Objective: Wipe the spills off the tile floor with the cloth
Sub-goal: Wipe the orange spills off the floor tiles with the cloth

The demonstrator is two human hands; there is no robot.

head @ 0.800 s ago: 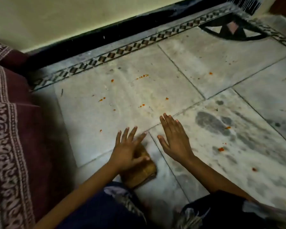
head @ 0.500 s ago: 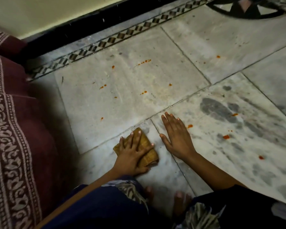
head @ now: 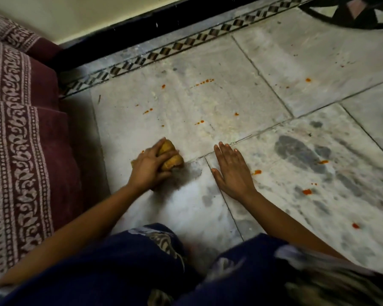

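I see the left hand (head: 149,165) gripping the cloth (head: 170,156), a bunched yellow-brown wad, with its fingers curled over the top and pressing it onto the tile floor (head: 208,102). The cloth sits at about 8 o'clock from the picture's centre, just inside the near edge of the big pale tile, beside a grout line. The right hand (head: 231,172) lies flat on the floor at about 5 o'clock from centre, palm down, fingers straight and close together with the thumb spread out to the left; it holds nothing and stays apart from the cloth.

Orange spills (head: 202,83) dot the pale tile at 12 o'clock from the cloth, in small drops and a short dotted streak. More orange drops (head: 306,191) lie at 3 o'clock from the right hand on a grey-blotched tile, and one small drop sits just beside that hand's outer edge.

At 9 o'clock a maroon fabric with a pale printed border (head: 20,133) lies in folds along the floor's edge. A black-and-white checked tile strip (head: 181,44) runs along the far side at 12 o'clock, under a black skirting (head: 128,29). My view's near edge shows dark blue patterned clothing (head: 97,268) over the knees.
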